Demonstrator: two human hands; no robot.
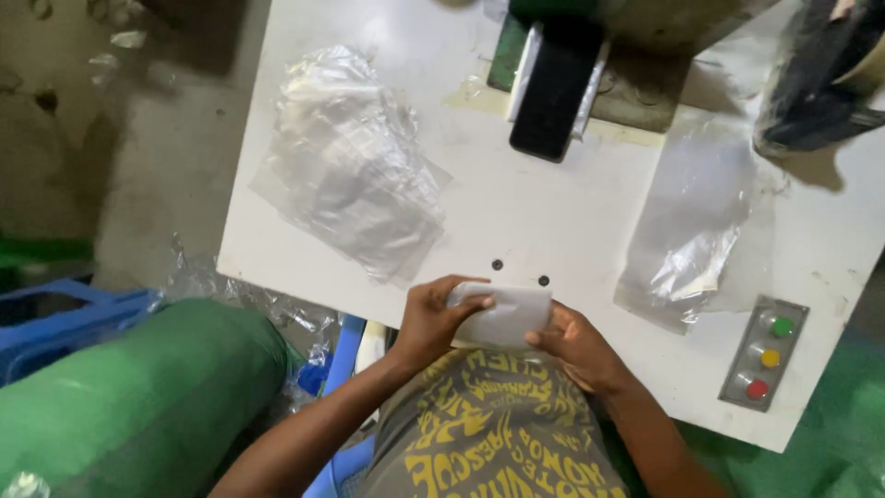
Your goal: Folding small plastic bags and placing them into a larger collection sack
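Left hand and right hand are pinching white packet at its ends; grip is probably shallow; packet is risking slipping off table edge below.

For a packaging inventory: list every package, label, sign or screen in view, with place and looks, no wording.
Small white flat packet: at the table's near edge, held between left hand and right hand.
Heap of clear plastic bags: table's left part, crumpled.
Single clear bag: right of centre, flat, rectangular.
Grey button panel: near right corner, with green, yellow and red buttons.
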